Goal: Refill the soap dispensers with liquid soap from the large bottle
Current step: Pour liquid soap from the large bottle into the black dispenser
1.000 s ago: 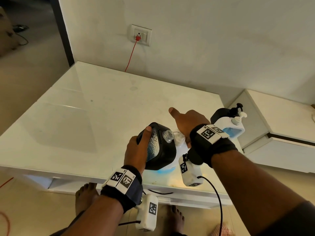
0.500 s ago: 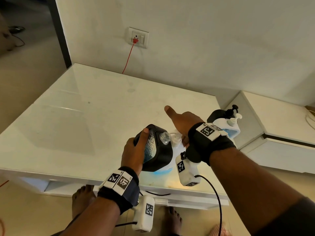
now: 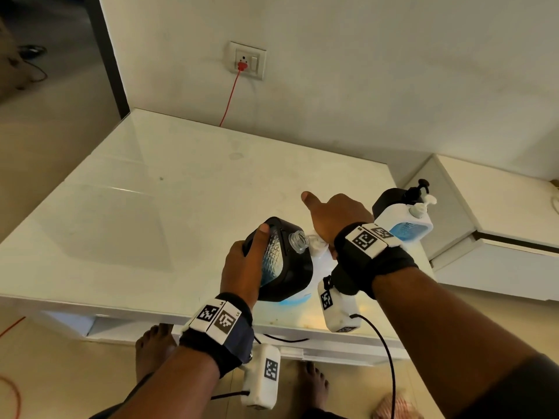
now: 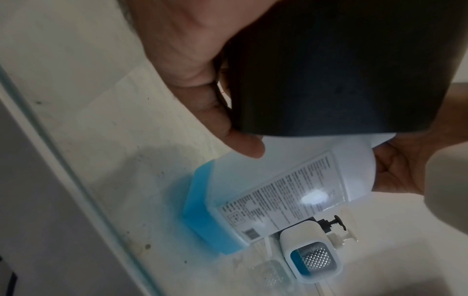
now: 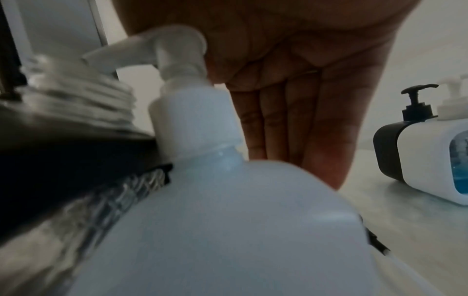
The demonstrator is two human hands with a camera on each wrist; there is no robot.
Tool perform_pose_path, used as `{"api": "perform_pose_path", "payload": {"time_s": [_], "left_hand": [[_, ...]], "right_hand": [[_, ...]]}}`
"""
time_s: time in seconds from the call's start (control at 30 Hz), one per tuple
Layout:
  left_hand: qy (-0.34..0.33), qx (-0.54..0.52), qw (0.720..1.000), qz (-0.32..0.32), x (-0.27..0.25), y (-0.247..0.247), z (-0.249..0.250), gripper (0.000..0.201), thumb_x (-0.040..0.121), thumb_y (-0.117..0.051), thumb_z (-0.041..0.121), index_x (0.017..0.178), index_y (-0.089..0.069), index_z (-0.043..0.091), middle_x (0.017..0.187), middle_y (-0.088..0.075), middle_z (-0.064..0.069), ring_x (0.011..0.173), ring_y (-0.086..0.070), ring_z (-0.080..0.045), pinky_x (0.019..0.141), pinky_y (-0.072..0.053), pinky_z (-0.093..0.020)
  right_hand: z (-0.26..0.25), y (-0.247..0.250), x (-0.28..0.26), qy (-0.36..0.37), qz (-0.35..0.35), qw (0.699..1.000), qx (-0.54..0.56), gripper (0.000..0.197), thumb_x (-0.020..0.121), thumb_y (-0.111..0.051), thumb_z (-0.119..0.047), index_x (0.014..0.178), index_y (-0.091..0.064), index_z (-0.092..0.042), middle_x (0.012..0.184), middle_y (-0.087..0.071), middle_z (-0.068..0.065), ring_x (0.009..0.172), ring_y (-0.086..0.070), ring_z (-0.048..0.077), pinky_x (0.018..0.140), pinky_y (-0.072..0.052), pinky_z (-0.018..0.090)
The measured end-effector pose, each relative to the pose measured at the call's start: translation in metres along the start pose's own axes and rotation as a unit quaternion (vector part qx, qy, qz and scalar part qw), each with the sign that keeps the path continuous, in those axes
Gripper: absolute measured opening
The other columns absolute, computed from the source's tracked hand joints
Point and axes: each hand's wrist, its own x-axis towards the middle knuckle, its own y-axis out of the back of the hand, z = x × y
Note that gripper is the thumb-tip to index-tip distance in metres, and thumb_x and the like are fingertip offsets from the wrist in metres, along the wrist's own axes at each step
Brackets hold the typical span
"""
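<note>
My left hand [image 3: 242, 267] grips a black soap dispenser [image 3: 290, 267], tilted, with its pump off and its clear threaded neck [image 3: 298, 238] open. The neck sits right at the white pump spout [image 5: 113, 52] of the large translucent bottle [image 4: 291, 184]. That bottle stands near the table's front edge with a low layer of blue soap [image 4: 202, 210] at its bottom. My right hand [image 3: 335, 216] lies over the pump head [image 5: 177, 50], palm on it, fingers [image 5: 291, 130] straight and pointing down, thumb stuck out. The left fingers [image 4: 228, 130] wrap the black dispenser [image 4: 341, 70].
A white dispenser [image 3: 405, 222] holding blue soap and a black one [image 3: 390, 198] behind it stand at the white table's [image 3: 151, 207] right edge. A lower white cabinet [image 3: 499, 222] is to the right. A red cable hangs from the wall socket [image 3: 246, 60].
Both hands keep the same hold and place. Only the head view has drifted slightly.
</note>
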Motion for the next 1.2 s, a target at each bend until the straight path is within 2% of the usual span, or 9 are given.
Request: {"api": "perform_pose_path", "payload": {"time_s": [0.17, 0.37, 0.53, 0.6, 0.73, 0.83, 1.0, 1.13, 1.2], "left_hand": [[-0.011, -0.004, 1.0, -0.008, -0.001, -0.001, 0.001, 0.107, 0.051, -0.051, 0.097, 0.121, -0.067, 0.017, 0.11, -0.074, -0.006, 0.101, -0.071, -0.027, 0.096, -0.059, -0.051], [-0.004, -0.002, 1.0, -0.009, -0.002, 0.0, 0.0, 0.109, 0.049, -0.052, 0.102, 0.12, -0.067, 0.02, 0.11, -0.074, -0.004, 0.102, -0.071, -0.026, 0.096, -0.058, -0.05], [0.0, -0.017, 1.0, -0.008, -0.003, 0.0, 0.0, 0.102, 0.054, -0.054, 0.096, 0.12, -0.069, 0.019, 0.11, -0.075, -0.004, 0.103, -0.071, -0.027, 0.097, -0.058, -0.051], [0.0, -0.017, 1.0, -0.013, -0.003, 0.0, 0.0, 0.103, 0.054, -0.054, 0.097, 0.12, -0.069, 0.019, 0.11, -0.075, -0.005, 0.103, -0.072, -0.027, 0.097, -0.058, -0.051], [0.0, -0.011, 1.0, -0.014, -0.004, 0.0, 0.0, 0.105, 0.051, -0.053, 0.099, 0.12, -0.067, 0.021, 0.11, -0.074, -0.004, 0.103, -0.071, -0.027, 0.096, -0.059, -0.051], [-0.005, -0.006, 1.0, -0.013, -0.003, 0.0, 0.001, 0.104, 0.052, -0.051, 0.098, 0.119, -0.067, 0.02, 0.109, -0.074, -0.004, 0.101, -0.071, -0.026, 0.096, -0.059, -0.051], [0.008, -0.016, 1.0, -0.012, -0.004, -0.001, 0.002, 0.104, 0.05, -0.052, 0.096, 0.121, -0.066, 0.021, 0.111, -0.074, -0.004, 0.103, -0.07, -0.026, 0.096, -0.059, -0.05], [0.012, -0.019, 1.0, -0.008, -0.002, -0.001, 0.001, 0.103, 0.052, -0.054, 0.098, 0.12, -0.068, 0.022, 0.111, -0.075, -0.003, 0.103, -0.071, -0.027, 0.097, -0.058, -0.051], [0.009, -0.017, 1.0, -0.006, -0.002, -0.002, -0.001, 0.102, 0.052, -0.054, 0.098, 0.12, -0.068, 0.023, 0.111, -0.075, -0.003, 0.104, -0.071, -0.026, 0.097, -0.058, -0.051]], "right_hand": [[-0.006, 0.01, -0.002, 0.002, -0.05, 0.998, 0.044, 0.078, 0.086, -0.022, -0.082, 0.065, -0.055, -0.015, 0.071, -0.064, 0.008, 0.075, -0.064, 0.03, 0.088, -0.054, 0.043], [-0.003, 0.003, 0.0, 0.002, -0.012, 1.0, 0.019, 0.075, 0.09, -0.027, -0.077, 0.074, -0.061, -0.013, 0.075, -0.067, 0.006, 0.073, -0.064, 0.026, 0.078, -0.052, 0.038], [-0.001, -0.002, -0.003, -0.015, 0.026, 1.0, -0.003, 0.06, 0.095, -0.033, -0.07, 0.072, -0.049, -0.017, 0.072, -0.053, 0.001, 0.063, -0.045, 0.017, 0.07, -0.033, 0.033], [-0.001, -0.002, -0.005, -0.016, 0.022, 1.0, -0.005, 0.059, 0.095, -0.033, -0.069, 0.071, -0.048, -0.017, 0.069, -0.05, 0.0, 0.061, -0.044, 0.016, 0.07, -0.034, 0.033], [-0.004, 0.006, -0.004, -0.009, -0.035, 0.999, 0.017, 0.078, 0.087, -0.025, -0.082, 0.071, -0.058, -0.014, 0.072, -0.064, 0.007, 0.076, -0.064, 0.028, 0.082, -0.053, 0.039], [-0.006, 0.01, -0.003, -0.003, -0.055, 0.998, 0.03, 0.08, 0.085, -0.02, -0.085, 0.067, -0.053, -0.014, 0.074, -0.064, 0.009, 0.079, -0.065, 0.031, 0.089, -0.054, 0.043], [-0.002, 0.002, 0.002, 0.002, -0.017, 1.0, 0.012, 0.074, 0.089, -0.026, -0.079, 0.071, -0.057, -0.014, 0.077, -0.067, 0.007, 0.079, -0.066, 0.029, 0.084, -0.054, 0.04], [-0.001, -0.003, 0.002, 0.001, 0.021, 1.0, -0.012, 0.066, 0.092, -0.031, -0.073, 0.074, -0.056, -0.015, 0.08, -0.063, 0.005, 0.08, -0.06, 0.026, 0.072, -0.039, 0.034], [0.0, -0.005, 0.002, 0.0, 0.026, 1.0, -0.009, 0.065, 0.092, -0.032, -0.073, 0.075, -0.057, -0.016, 0.082, -0.064, 0.006, 0.079, -0.06, 0.026, 0.072, -0.041, 0.034]]}}
